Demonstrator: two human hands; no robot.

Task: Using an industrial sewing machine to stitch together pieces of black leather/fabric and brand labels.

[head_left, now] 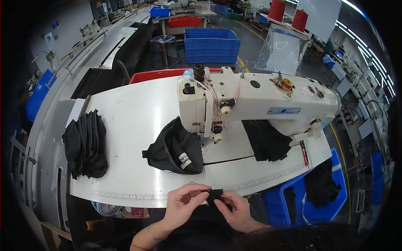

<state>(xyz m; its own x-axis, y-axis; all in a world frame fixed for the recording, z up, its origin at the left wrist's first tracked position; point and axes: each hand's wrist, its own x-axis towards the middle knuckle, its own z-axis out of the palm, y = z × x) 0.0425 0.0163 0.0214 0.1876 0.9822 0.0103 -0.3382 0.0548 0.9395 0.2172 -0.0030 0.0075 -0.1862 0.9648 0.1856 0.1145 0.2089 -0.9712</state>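
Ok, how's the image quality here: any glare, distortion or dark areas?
Head view: glare on the white table left of the sewing machine; the table's front edge bows; strip lights look blown out; corners are black; dark cloth between left hand and right hand shows little detail.

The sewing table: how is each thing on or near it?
Small black piece: held
Left hand: pinching it
Right hand: pinching it
Black pouch: lying down
Left black bundle: stacked, overlapping
Right black pieces: lying overlapped
Front blue bin: holding black cloth
Red-handled tool: lying down
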